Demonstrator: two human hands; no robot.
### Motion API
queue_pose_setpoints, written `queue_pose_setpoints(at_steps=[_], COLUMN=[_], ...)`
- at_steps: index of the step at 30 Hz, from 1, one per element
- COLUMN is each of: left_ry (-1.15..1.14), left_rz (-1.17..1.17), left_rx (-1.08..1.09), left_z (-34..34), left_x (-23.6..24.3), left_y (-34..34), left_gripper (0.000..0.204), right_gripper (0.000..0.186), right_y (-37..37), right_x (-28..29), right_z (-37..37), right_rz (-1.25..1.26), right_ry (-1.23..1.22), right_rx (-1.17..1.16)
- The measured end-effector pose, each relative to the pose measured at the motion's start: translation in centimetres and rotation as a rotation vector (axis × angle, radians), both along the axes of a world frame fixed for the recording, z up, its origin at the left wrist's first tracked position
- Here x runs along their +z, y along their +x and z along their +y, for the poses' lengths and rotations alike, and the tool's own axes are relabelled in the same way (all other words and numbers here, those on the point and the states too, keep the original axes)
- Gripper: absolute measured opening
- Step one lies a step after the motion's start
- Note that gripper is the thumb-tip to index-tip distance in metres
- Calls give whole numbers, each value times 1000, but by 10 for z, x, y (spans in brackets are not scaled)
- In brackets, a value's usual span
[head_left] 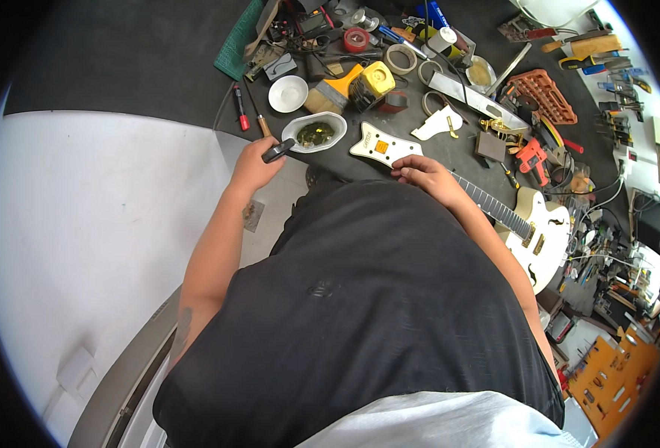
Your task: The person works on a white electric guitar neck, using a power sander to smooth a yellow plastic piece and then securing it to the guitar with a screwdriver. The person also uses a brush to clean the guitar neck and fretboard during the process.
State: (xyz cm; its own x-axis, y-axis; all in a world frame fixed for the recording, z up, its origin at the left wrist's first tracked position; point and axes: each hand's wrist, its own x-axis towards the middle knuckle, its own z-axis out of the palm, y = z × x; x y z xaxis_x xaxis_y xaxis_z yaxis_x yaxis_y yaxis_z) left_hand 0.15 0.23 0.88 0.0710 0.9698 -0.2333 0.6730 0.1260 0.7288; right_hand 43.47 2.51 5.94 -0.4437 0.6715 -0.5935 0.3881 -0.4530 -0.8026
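A cream-white electric guitar lies along the near side of the dark workbench, its headstock (382, 145) toward the left and its body (543, 231) at the right. My right hand (428, 178) is closed around the neck close to the headstock, with the fingertips at the headstock's lower edge. In my closed left hand (255, 166) is a short black handheld tool (278, 150); its exact kind I cannot make out. The tool's end is beside a white oval dish (337, 137) holding dark liquid and small gold-coloured pieces.
Near the dish are a white bowl (288, 94), a red marker (242, 110), a wooden-handled tool (263, 125) and a yellow-handled brush (336, 89). A cream pickguard (442, 122) with a gold bracket lies beyond the headstock. Tape rolls and a red-orange tool (532, 160) crowd the bench farther right.
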Motion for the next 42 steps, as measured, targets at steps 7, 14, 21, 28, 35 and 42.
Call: queue_pose_setpoints(at_steps=[7,14,21,28,35,42], left_ry=[73,26,-60,-84,-60,6], left_rz=[-28,-63,-226,-179,-96,-152], left_rx=[4,7,56,-24,-73,-68], left_z=[-3,-4,-10,-3,2,2], left_x=[0,1,-2,-1,2,0], left_y=[1,-2,-15,-22,-18,-15], left_gripper=[32,36,37,35,32,29], right_gripper=[35,35,37,36,34,36], right_y=[-3,-2,-2,-2,-4,-5], right_x=[10,10,12,10,7,12], right_z=[4,5,7,10,11,11], right_rz=[22,22,8,28,34,32], right_ry=[-37,-65,-67,-85,-88,-92], right_rx=[7,-10,-19,-18,-14,-32])
